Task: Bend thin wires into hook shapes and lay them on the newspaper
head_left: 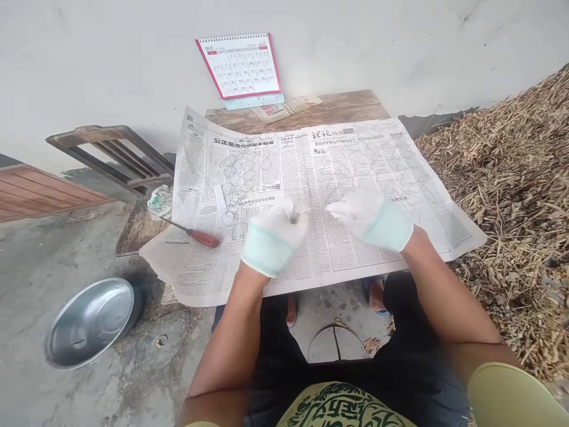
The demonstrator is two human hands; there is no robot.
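Both my hands wear white gloves with pale green cuffs and hover over a spread newspaper point(355, 160) that covers a low wooden table point(351, 107). My left hand point(275, 232) is closed in a fist. My right hand point(367, 216) is pinched, fingertips pointing left toward the left hand. What either hand holds is too small to make out. A red-handled screwdriver point(195, 234) lies on the paper left of my left hand, beside a small white strip point(221, 198).
A desk calendar point(242, 65) leans on the wall behind the table. On the concrete floor at lower left sits a metal basin point(91, 320). A wooden chair frame point(111, 154) lies at left. Dry straw point(511, 196) is piled at right.
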